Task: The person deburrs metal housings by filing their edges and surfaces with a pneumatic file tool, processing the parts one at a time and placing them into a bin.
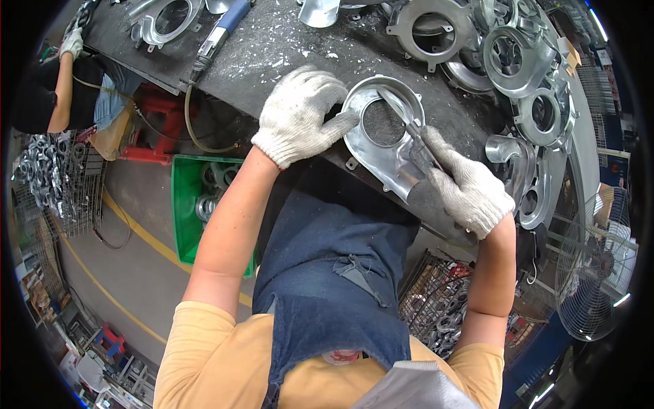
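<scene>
Gripping 1 slim tool (413,129) over a metal casting (379,161): right hand (470,187).

Even, fairly bright light glints off the metal housing (383,162); straight edges bend (corners blacken) rimward.

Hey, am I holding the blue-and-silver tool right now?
No, the blue-and-silver tool lies on the workbench, apart from your left hand and your right hand.

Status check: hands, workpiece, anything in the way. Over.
Left hand open, thumb at left rim of housing. Right hand gripping tool. Housing at near edge of table. Castings piled right, apart from it.
</scene>
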